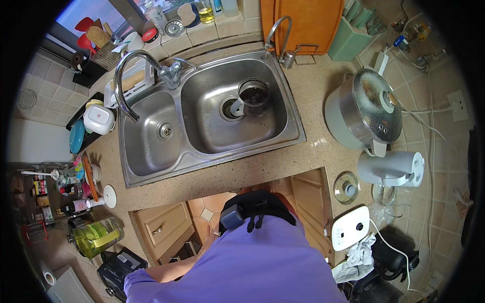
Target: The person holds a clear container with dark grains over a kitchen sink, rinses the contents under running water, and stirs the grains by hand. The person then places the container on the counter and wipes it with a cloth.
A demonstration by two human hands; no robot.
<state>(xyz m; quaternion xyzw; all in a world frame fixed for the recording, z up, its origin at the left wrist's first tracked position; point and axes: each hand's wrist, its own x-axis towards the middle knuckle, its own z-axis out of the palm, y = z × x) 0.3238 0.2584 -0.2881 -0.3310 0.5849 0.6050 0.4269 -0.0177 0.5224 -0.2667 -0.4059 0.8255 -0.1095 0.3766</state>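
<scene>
My left hand [207, 241] hangs low beside my hip, in front of the wooden cabinet door [161, 223]. My body partly hides it, so its grip is unclear. The right hand is out of view. Before me is a stainless steel double sink [184, 151]. In its larger basin, a glass jug [261, 109] with a pale handle holds dark liquid and stands near the drain [228, 108]. The slim gooseneck tap [290, 26] points down above it, and a thin stream of water seems to fall toward the jug. The large chrome faucet [120, 72] reaches over the smaller basin.
To the right stand a lidded electric steamer pot [346, 110], a white kettle [382, 168], a round glass lid [341, 193] and a white appliance base [350, 229] with a cord. At left are a dish rack [85, 142], a glass pitcher [113, 227] and several bottles.
</scene>
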